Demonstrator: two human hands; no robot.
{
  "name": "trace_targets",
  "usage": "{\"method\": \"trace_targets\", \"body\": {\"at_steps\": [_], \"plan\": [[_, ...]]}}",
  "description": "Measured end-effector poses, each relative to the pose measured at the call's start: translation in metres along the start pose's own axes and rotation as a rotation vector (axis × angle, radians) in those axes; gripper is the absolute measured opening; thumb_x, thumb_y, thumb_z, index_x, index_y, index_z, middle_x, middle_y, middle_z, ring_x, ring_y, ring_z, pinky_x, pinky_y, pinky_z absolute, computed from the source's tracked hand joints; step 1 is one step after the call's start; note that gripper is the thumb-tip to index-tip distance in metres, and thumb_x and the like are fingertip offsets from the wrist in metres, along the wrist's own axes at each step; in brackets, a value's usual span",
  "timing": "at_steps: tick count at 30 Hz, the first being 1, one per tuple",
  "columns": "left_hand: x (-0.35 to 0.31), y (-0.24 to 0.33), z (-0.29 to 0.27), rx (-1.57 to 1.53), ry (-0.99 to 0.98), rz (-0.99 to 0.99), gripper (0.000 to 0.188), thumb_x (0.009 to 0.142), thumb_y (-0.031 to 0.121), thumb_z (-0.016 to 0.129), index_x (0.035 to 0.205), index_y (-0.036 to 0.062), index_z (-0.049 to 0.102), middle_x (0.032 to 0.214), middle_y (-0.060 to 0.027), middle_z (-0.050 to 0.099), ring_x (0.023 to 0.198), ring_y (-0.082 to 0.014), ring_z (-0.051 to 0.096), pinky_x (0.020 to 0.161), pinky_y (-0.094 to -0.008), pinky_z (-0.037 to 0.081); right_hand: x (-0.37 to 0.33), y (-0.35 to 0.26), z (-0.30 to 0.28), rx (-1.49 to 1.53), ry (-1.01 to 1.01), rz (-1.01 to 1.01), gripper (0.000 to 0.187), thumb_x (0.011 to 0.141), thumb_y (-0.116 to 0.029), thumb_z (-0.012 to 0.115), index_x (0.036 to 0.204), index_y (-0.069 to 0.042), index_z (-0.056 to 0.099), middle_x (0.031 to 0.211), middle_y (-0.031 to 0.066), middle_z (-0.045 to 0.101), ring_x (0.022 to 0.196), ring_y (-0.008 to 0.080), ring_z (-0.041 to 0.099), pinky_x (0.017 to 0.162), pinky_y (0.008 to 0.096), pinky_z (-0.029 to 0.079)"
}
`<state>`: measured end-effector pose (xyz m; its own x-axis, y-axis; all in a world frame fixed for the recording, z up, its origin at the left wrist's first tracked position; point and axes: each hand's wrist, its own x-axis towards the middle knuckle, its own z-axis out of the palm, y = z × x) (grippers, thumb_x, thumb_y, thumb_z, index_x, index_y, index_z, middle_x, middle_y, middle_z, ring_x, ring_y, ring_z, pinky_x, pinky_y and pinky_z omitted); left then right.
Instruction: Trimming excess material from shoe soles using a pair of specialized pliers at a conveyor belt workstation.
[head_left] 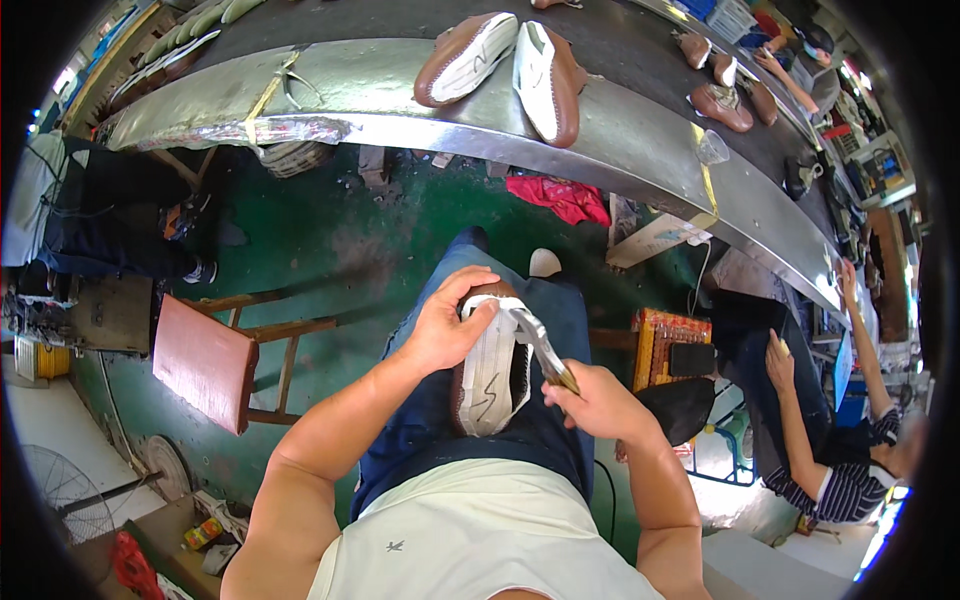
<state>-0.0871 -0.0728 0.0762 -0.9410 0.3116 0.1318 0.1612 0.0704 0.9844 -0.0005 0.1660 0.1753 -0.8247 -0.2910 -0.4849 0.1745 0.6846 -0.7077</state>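
An upturned brown shoe upper with a white bottom (487,385) lies across my thighs. A dark squiggle marks the bottom near the end closest to me. My left hand (447,325) is closed round the shoe's far end, its thumb pressing on the white bottom by the brown edge. In my right hand (600,400) are metal pincers (540,345), gripped by the handle. Their head meets the shoe's far right edge; whether the jaws have leather between them I cannot tell.
A metal-edged workbench (400,130) runs ahead, bearing a pair of similar shoes (468,62). To the left stands a pink-seated stool (205,362). A beaded seat (665,350) with a dark phone-like object is on the right. Co-workers (840,490) sit along the bench.
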Motion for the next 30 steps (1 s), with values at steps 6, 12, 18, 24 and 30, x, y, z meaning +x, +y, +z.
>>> {"method": "trace_targets", "body": {"at_steps": [6, 12, 18, 24, 30], "plan": [[0.001, 0.004, -0.008, -0.017, -0.069, -0.021, 0.039, 0.090, 0.007, 0.070, 0.129, 0.0033, 0.062, 0.136, -0.0154, 0.057, 0.128, -0.0270, 0.055, 0.109, -0.0363, 0.043, 0.014, -0.006, 0.025, 0.083, 0.420, -0.266, 0.034, 0.105, -0.030, 0.050, 0.111, 0.003, 0.057, 0.083, 0.0235, 0.066, 0.080, 0.0449, 0.066, 0.076, 0.0482, 0.052], [0.002, -0.002, -0.017, -0.040, -0.146, -0.060, 0.047, 0.091, 0.006, 0.070, 0.135, 0.0029, 0.056, 0.141, -0.0127, 0.052, 0.130, -0.0234, 0.053, 0.110, -0.0347, 0.041, 0.031, -0.014, 0.018, -0.042, 0.257, -0.156, 0.038, 0.106, -0.030, 0.047, 0.109, 0.007, 0.056, 0.087, 0.0318, 0.065, 0.089, 0.0511, 0.063, 0.078, 0.0553, 0.049], [-0.007, -0.022, -0.011, -0.329, -0.331, -0.086, 0.069, 0.108, 0.033, 0.044, 0.162, 0.0017, 0.014, 0.167, -0.0144, 0.019, 0.155, -0.0222, 0.015, 0.124, -0.0364, 0.013, 0.021, 0.022, 0.015, 0.195, 0.149, -0.042, 0.034, 0.097, -0.031, 0.063, 0.108, 0.001, 0.062, 0.084, 0.0213, 0.068, 0.079, 0.0405, 0.068, 0.074, 0.0452, 0.053], [-0.017, -0.062, 0.060, 0.172, -0.465, -0.204, 0.064, 0.109, 0.030, 0.038, 0.160, -0.0018, 0.017, 0.169, -0.0214, 0.010, 0.158, -0.0323, 0.005, 0.126, -0.0376, 0.007, -0.012, 0.106, 0.025, -0.091, 0.267, -0.019, 0.033, 0.093, -0.018, 0.062, 0.121, 0.000, 0.062, 0.093, 0.0220, 0.069, 0.091, 0.0409, 0.068, 0.082, 0.0454, 0.053], [0.009, -0.084, 0.088, -0.170, -0.412, -0.463, 0.058, 0.108, 0.025, 0.041, 0.156, -0.0044, 0.027, 0.157, -0.0191, 0.036, 0.147, -0.0280, 0.033, 0.122, -0.0363, 0.024, -0.016, 0.145, 0.028, -0.315, 0.399, 0.005, 0.053, 0.092, -0.016, 0.064, 0.137, 0.006, 0.049, 0.121, 0.0278, 0.060, 0.108, 0.0456, 0.062, 0.094, 0.0491, 0.052]]}}
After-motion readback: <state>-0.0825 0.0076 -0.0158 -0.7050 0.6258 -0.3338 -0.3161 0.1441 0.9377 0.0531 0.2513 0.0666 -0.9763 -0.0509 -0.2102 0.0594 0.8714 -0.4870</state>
